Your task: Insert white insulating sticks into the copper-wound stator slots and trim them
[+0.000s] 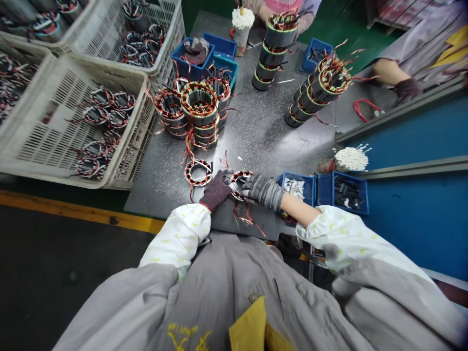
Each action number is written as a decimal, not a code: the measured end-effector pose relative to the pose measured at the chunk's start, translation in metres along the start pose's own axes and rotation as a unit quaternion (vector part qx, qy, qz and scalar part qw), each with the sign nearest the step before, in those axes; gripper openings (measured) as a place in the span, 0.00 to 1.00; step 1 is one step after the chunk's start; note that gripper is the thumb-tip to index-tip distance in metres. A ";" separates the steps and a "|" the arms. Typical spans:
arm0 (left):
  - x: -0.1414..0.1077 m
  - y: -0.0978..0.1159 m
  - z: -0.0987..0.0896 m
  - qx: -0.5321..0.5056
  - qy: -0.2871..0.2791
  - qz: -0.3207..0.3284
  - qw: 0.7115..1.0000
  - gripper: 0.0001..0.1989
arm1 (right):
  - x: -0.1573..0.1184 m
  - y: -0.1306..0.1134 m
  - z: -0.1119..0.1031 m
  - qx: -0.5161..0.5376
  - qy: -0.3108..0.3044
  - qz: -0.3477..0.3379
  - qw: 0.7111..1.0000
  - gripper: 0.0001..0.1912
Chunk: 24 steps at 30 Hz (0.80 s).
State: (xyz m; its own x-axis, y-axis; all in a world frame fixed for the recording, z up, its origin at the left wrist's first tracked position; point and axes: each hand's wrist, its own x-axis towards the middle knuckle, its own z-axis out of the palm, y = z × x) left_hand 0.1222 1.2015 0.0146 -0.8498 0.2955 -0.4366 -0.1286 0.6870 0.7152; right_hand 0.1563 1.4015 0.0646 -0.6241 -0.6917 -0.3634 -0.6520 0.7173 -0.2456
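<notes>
On the metal table in front of me lies a motor stator (240, 176), a ring with copper windings, white lacing and loose red-brown lead wires hanging toward me. My left hand (218, 189), in a dark maroon glove, grips its left side. My right hand (261, 189), in a grey striped glove, is closed at its right side; the fingertips are partly hidden, so I cannot tell whether they pinch a wire. Just left of my left hand a second stator (187, 174) lies flat, with white lacing round its top.
Stacked stators (199, 109) stand behind, with taller stacks (268, 56) farther back. Plastic crates (47, 141) of stators are at left. Blue bins (310, 187) with small sleeves and a bundle of white sticks (351, 159) sit at right. Co-workers' hands (406, 90) are across the table.
</notes>
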 end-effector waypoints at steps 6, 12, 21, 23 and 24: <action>-0.001 -0.001 -0.002 -0.004 -0.011 0.007 1.000 0.26 | -0.001 -0.004 0.014 0.052 0.082 0.194 0.976 0.15; 0.001 -0.005 -0.002 -0.002 -0.014 0.003 1.000 0.28 | -0.011 0.014 0.007 0.120 0.103 0.213 0.964 0.20; -0.004 -0.003 -0.003 0.050 -0.003 0.043 0.998 0.25 | -0.004 -0.027 0.040 0.196 0.185 0.240 0.932 0.20; -0.008 0.002 -0.004 0.073 0.008 0.066 0.995 0.23 | -0.009 -0.038 0.058 0.330 0.313 0.334 0.826 0.22; -0.010 0.005 -0.004 0.084 0.010 0.081 0.993 0.22 | -0.012 -0.040 0.064 0.381 0.359 0.368 0.768 0.24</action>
State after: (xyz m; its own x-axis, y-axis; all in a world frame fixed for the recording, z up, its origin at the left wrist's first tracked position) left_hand 0.1279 1.1993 0.0253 -0.8630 0.3987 -0.3103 0.0961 0.7325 0.6739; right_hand 0.2175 1.3868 0.0209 -0.9582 0.2527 -0.1343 0.2622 0.5874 -0.7656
